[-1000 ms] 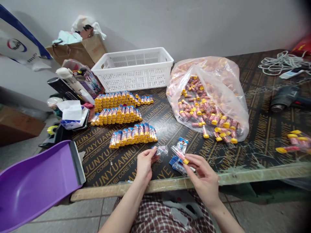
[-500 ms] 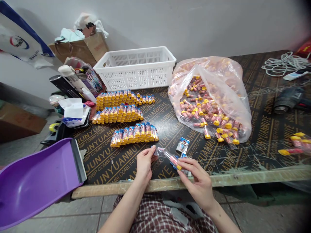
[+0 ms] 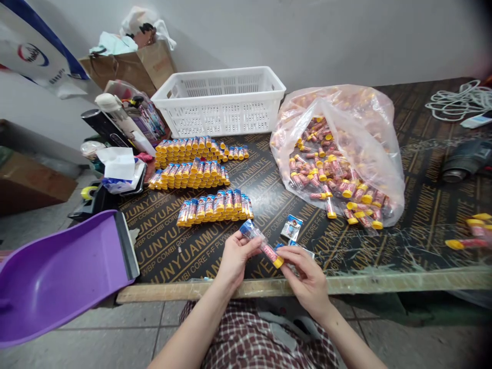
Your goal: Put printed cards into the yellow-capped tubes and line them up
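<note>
Between my hands is a small clear tube (image 3: 270,251) with pink print and a yellow cap, tilted so the cap points down to the right. A clear film sleeve (image 3: 247,228) with blue print sits over its upper left end. My left hand (image 3: 234,259) is closed, thumb and fingers pinching the tube near the sleeve. The fingers of my right hand (image 3: 307,279) are closed on the tube by its cap. Just beyond my right hand lie flat blue-and-silver film sleeves (image 3: 292,228), partly hidden by it.
Finished-looking blue-topped tubes (image 3: 215,205) stand in rows at left centre. A plastic bag (image 3: 346,118) spills yellow-capped tubes on the right. Behind are a white basket (image 3: 223,115) and a paper bag (image 3: 154,64). A purple dustpan (image 3: 69,277) sits left, a heat gun (image 3: 463,161) right.
The sleeve has come over the tube's upper end, its blue print now showing. My left hand has shifted right along the tube, and my hands are closer together. The camera view has shifted slightly.
</note>
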Tool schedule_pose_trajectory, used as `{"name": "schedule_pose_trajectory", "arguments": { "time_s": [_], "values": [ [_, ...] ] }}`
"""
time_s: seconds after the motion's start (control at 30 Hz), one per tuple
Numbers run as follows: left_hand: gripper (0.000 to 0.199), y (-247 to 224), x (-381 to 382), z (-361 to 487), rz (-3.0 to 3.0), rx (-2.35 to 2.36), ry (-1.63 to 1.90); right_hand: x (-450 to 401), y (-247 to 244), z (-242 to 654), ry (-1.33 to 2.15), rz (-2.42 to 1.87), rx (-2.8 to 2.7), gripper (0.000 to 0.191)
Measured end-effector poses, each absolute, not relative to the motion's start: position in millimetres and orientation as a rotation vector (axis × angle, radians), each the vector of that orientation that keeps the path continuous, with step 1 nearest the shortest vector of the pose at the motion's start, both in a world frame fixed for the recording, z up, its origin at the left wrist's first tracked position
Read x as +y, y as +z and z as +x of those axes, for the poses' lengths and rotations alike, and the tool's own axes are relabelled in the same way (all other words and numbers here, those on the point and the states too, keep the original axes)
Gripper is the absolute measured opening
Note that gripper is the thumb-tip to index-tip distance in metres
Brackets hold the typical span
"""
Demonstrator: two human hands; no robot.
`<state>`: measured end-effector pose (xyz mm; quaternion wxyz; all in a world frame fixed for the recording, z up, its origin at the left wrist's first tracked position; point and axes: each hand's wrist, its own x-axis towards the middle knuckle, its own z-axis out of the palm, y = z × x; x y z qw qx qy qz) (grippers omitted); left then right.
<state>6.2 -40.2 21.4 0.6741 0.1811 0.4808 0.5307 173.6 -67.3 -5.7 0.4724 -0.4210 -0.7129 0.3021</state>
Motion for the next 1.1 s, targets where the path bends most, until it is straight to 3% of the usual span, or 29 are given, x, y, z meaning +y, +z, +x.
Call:
{"name": "schedule_pose_trajectory", "arguments": {
  "time_s": [0.17, 0.33, 0.53, 1.1],
  "values": [
    [0.041, 22.3, -49.8, 8.2, 0.515, 1.020, 0.975, -54.5, -1.6, 172.5, 0.637, -0.992, -1.882, 0.073],
    [0.034, 26.7, -54.7, 8.6, 0.575, 0.989, 0.880, -43.5, 8.3, 175.9, 0.875, -0.867, -2.013, 0.088],
    [0.038, 27.0, -56.9, 13.1, 0.566, 1.009, 0.859, -41.6, 7.8, 174.0, 1.046, -0.815, -2.001, 0.085],
    [0.035, 21.7, -57.6, 15.1, 0.537, 0.999, 0.874, -45.3, -1.5, 167.8, 1.099, -0.828, -1.825, 0.081]
  ]
}}
